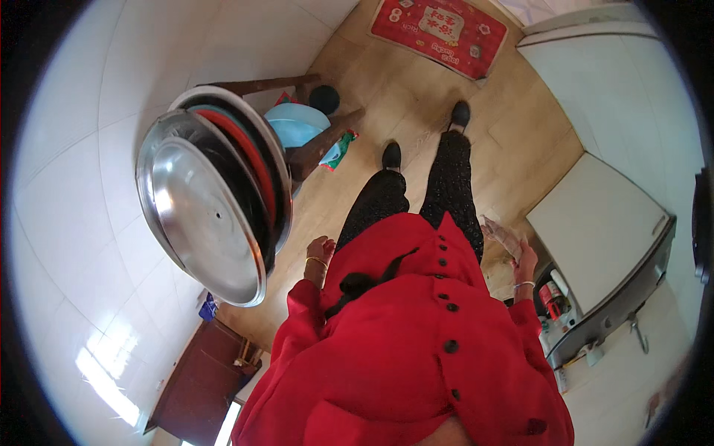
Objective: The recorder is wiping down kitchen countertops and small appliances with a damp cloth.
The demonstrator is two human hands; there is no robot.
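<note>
My left hand (320, 248), with a gold-coloured bracelet at the wrist, hangs beside the red coat (385, 334). Its fingers are curled and nothing shows in them. My right hand (526, 260), wearing a pale bracelet, grips a crumpled, see-through piece that looks like a plastic bag (503, 236); it trails forward over the floor beside my black trousers (450, 184). To the left of my left hand, several metal basins or lids, the front one a shiny metal lid (195, 223), lean together with a red basin (245, 156) among them.
A dark wooden stand (321, 142) holds or borders a light-blue basin (298, 124). Ahead on the wood-look floor (390, 95) lies a red mat (440, 33). At the right are a white cabinet panel (597, 223) and bottles (552, 295); a brown cabinet (195, 379) stands lower left.
</note>
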